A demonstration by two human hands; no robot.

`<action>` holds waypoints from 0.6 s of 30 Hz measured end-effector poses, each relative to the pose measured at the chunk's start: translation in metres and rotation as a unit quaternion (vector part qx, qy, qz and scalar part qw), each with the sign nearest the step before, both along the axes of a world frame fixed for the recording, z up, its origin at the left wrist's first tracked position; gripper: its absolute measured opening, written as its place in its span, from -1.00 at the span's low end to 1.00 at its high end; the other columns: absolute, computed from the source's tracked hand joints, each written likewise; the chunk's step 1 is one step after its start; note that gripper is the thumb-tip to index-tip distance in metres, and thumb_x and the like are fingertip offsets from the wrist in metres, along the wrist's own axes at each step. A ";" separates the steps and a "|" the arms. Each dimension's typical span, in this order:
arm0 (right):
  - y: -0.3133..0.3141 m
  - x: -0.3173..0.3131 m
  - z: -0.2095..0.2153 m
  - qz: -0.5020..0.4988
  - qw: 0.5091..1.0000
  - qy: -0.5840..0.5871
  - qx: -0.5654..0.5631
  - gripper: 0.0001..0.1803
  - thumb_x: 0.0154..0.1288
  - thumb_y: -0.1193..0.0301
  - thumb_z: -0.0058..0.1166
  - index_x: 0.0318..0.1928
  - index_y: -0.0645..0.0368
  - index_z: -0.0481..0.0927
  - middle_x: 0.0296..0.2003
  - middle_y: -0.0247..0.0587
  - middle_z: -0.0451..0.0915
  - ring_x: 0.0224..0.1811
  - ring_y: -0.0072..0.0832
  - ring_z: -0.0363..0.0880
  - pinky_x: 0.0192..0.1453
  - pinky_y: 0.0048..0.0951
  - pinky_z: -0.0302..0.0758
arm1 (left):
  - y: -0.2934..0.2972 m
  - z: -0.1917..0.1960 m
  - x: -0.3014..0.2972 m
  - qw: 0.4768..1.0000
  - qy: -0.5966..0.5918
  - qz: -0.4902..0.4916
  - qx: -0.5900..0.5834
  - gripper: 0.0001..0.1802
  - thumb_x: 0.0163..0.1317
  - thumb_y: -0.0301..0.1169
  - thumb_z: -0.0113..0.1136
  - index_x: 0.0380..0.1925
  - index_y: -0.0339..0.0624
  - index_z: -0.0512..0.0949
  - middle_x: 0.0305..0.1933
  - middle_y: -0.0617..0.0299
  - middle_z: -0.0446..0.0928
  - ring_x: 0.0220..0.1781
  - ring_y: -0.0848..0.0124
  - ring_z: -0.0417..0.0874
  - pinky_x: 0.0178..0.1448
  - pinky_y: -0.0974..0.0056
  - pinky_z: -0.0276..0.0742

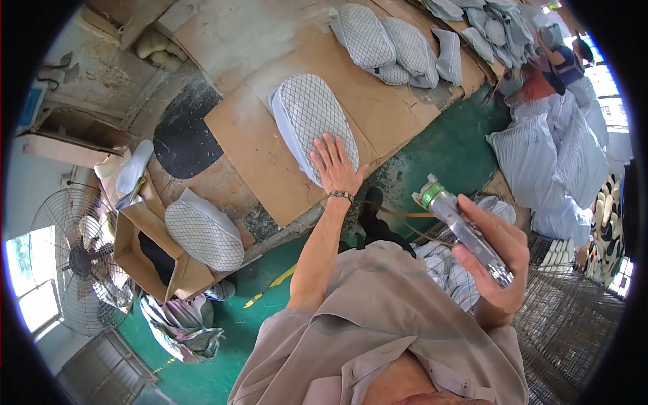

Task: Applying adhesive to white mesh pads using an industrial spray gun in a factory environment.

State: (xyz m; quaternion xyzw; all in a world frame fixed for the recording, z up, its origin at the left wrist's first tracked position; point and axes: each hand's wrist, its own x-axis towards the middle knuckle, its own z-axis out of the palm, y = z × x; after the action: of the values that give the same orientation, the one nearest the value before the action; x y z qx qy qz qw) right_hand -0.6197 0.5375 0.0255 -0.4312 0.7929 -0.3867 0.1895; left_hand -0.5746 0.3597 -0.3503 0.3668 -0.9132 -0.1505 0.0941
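On the cardboard sheet lies an oblong padded cushion, pale grey-white with a quilted diamond pattern and a smooth pale side band. My left hand rests flat on its near end, fingers spread and the thumb out to the right. Off to the right, above the floor, my right hand is closed around a silver metal hand tool with a green ring near its front end. That tool is well apart from the cushion; its exact kind is not plain.
Quilted cushions sit at the table's far right. Left, another cushion leans by an open cardboard box, near a large fan. White sacks stand right, a person behind them. A wire-mesh rack is at lower right.
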 end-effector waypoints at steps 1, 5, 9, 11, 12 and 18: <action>-0.001 -0.002 0.004 -0.016 1.000 -0.002 -0.002 -0.39 0.03 0.45 0.35 0.15 0.39 0.58 -0.24 0.02 0.67 -0.27 -0.34 0.66 -0.13 -0.46 0.48 | 0.000 0.000 0.000 1.000 0.004 -0.004 -0.002 0.25 0.02 0.25 0.30 0.51 -0.33 -0.02 0.63 -0.18 -0.31 0.64 -0.19 -0.39 0.59 -0.28 -0.48; -0.007 -0.011 0.012 0.027 1.000 0.010 0.010 -0.36 -0.02 0.42 0.35 0.13 0.41 0.59 -0.31 -0.08 0.66 -0.32 -0.42 0.62 -0.19 -0.50 0.45 | -0.001 0.000 -0.001 1.000 0.002 -0.005 -0.011 0.26 0.00 0.25 0.31 0.50 -0.33 -0.01 0.63 -0.19 -0.29 0.63 -0.21 -0.36 0.58 -0.31 -0.44; -0.012 -0.020 0.019 -0.070 0.997 0.017 0.024 -0.41 0.02 0.57 0.31 0.16 0.38 0.57 -0.28 -0.02 0.68 -0.35 -0.35 0.66 -0.24 -0.49 0.51 | -0.002 -0.003 -0.002 1.000 0.001 0.001 0.003 0.26 -0.01 0.23 0.33 0.50 -0.33 -0.01 0.62 -0.20 -0.28 0.63 -0.22 -0.34 0.58 -0.31 -0.41; -0.014 -0.023 0.021 0.035 0.999 0.012 0.001 -0.38 0.10 0.45 0.30 0.19 0.47 0.52 -0.35 -0.13 0.62 -0.38 -0.48 0.58 -0.26 -0.53 0.45 | -0.002 -0.004 -0.002 1.000 0.017 0.001 0.000 0.26 -0.01 0.21 0.34 0.50 -0.33 -0.01 0.62 -0.20 -0.28 0.63 -0.22 -0.34 0.58 -0.31 -0.41; -0.015 -0.023 0.022 0.046 0.999 0.011 0.012 -0.36 0.14 0.42 0.29 0.20 0.51 0.49 -0.37 -0.17 0.60 -0.39 -0.52 0.55 -0.27 -0.54 0.43 | -0.002 -0.005 -0.003 1.000 0.008 0.001 0.010 0.26 -0.02 0.20 0.36 0.50 -0.33 -0.01 0.62 -0.20 -0.28 0.63 -0.22 -0.34 0.58 -0.31 -0.41; -0.019 -0.013 0.024 -0.024 0.998 0.002 0.061 -0.35 0.16 0.39 0.29 0.23 0.50 0.47 -0.37 -0.18 0.61 -0.38 -0.52 0.57 -0.25 -0.53 0.47 | -0.004 -0.011 -0.003 0.999 0.044 -0.001 -0.008 0.24 -0.01 0.15 0.39 0.50 -0.33 0.00 0.62 -0.21 -0.29 0.63 -0.23 -0.36 0.58 -0.31 -0.42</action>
State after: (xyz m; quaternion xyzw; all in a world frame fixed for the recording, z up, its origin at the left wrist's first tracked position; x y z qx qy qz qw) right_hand -0.6324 0.5182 0.0491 -0.4004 0.8255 -0.3410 0.2050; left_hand -0.5771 0.3560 -0.3618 0.3577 -0.9098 -0.1597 0.1373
